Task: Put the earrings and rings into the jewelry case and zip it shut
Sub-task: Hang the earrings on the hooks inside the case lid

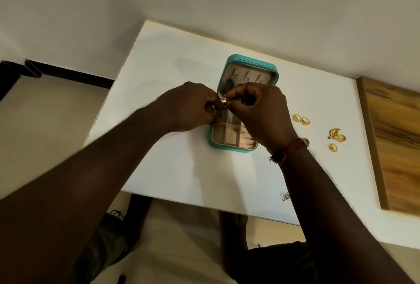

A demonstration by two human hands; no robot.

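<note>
A teal jewelry case [230, 62] lies open on the white table [172, 56], its lid folded back with dark earrings [228, 84] hanging inside. The beige tray [229, 137] shows dividers and ring rolls. My left hand [193, 106] and my right hand [261, 113] meet above the case's hinge, fingertips pinched together on a small metallic piece [223, 102], too small to tell whether ring or earring. Two gold rings [301, 120] lie right of the case. Further right sit a gold flower earring [335, 133] and more gold rings [333, 147].
A wooden board [395, 142] lies along the table's right side. A small clear item [284, 196] rests near the front edge by my right forearm. My legs show below the table's front edge. A wall stands behind the table.
</note>
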